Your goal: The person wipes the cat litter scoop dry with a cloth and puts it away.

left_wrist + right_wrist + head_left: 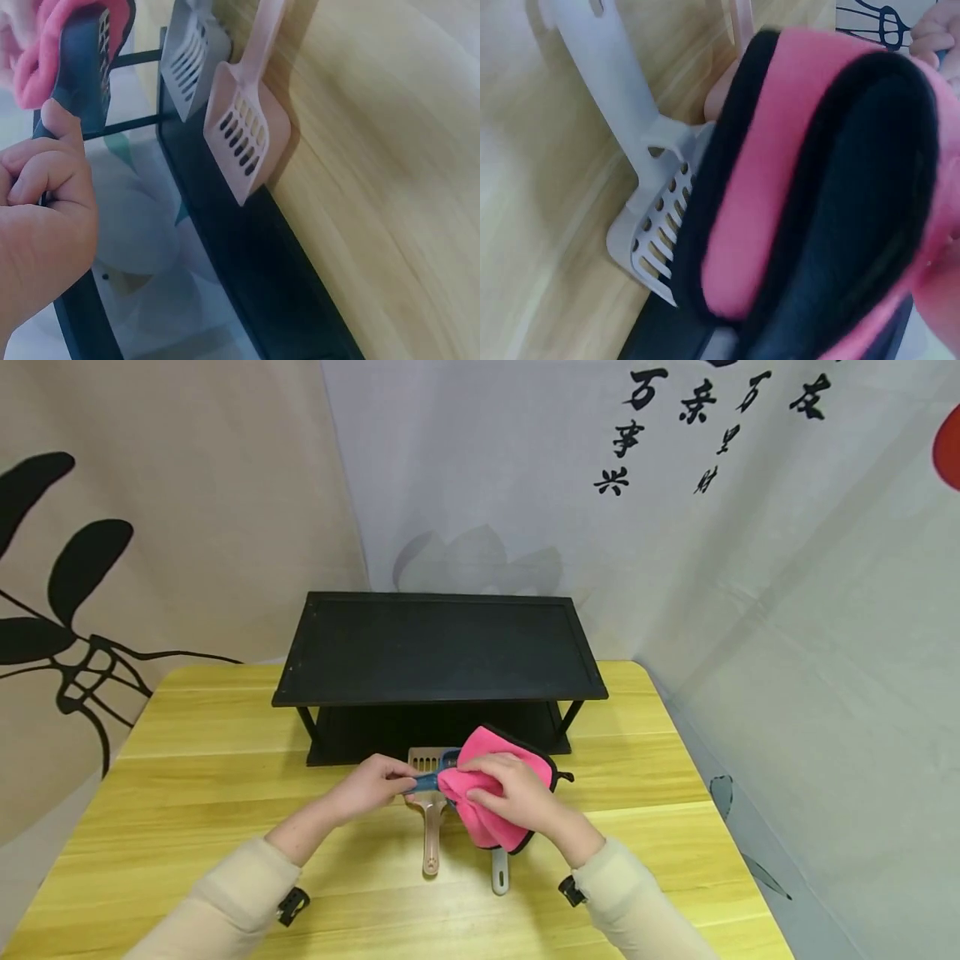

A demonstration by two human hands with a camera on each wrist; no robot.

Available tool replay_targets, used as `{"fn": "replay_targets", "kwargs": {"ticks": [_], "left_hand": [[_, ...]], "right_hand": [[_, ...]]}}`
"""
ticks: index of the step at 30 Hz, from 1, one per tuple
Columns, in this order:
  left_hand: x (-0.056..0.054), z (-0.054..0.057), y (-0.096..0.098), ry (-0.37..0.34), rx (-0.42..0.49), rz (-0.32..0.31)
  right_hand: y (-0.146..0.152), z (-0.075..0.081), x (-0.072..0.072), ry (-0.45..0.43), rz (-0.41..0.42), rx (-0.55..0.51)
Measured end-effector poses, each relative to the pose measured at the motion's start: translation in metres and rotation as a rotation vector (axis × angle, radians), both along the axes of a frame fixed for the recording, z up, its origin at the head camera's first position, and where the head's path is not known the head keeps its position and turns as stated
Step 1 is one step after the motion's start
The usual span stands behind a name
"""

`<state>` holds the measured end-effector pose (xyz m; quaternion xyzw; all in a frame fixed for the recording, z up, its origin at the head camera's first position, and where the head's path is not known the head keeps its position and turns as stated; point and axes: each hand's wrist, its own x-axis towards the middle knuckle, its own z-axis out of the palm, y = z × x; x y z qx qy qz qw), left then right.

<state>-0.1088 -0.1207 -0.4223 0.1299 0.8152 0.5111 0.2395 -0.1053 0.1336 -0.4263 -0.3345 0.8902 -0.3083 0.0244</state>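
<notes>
**Holding a blue slotted scoop in a pink cloth, just before the black rack**

Wearing cream sleeves (240, 893), with a small black device (292, 906) at each wrist. Can see, on the wooden table (645, 860) in front of the rack, a grey slotted scoop (500, 871), partly covered from above, and a pink slotted scoop (431, 843). Both lying with handle away from the rack, perhaps for easy taking; whether touching the rack, cannot tell.

With the left hand (378, 783), pinches the blue slotted scoop (81, 71) by what seems its handle end, closing thumb and bent fingers on it, near the rack's front. Probably held so in order to leave the slotted head for the cloth. With the right hand (517, 789), bends fingers and thumb over the black-edged pink cloth (489, 745), gripping it around the scoop, likely to press from both sides.

Farther, notice the black two-tier rack (442, 647), set at the table's back, maybe to leave working room. Behind the rack, notice a pale curtain (480, 468) with black printed characters (697, 402).
</notes>
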Motion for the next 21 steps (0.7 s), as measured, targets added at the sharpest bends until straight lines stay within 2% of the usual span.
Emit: {"fn": "replay_targets", "kwargs": {"ticks": [4, 10, 15, 21], "left_hand": [[0.001, 0.002, 0.002, 0.003, 0.029, -0.016], [0.001, 0.004, 0.001, -0.015, 0.076, -0.001], [0.001, 0.004, -0.002, -0.02, 0.078, -0.003], [0.001, 0.002, -0.007, -0.022, 0.058, -0.004]], "right_hand": [[-0.003, -0.003, -0.002, 0.07, -0.002, -0.007], [-0.009, -0.001, -0.005, 0.184, -0.021, -0.001], [-0.004, 0.0, -0.009, 0.28, -0.001, 0.074], [0.013, 0.001, -0.011, 0.351, 0.011, 0.171]]}}
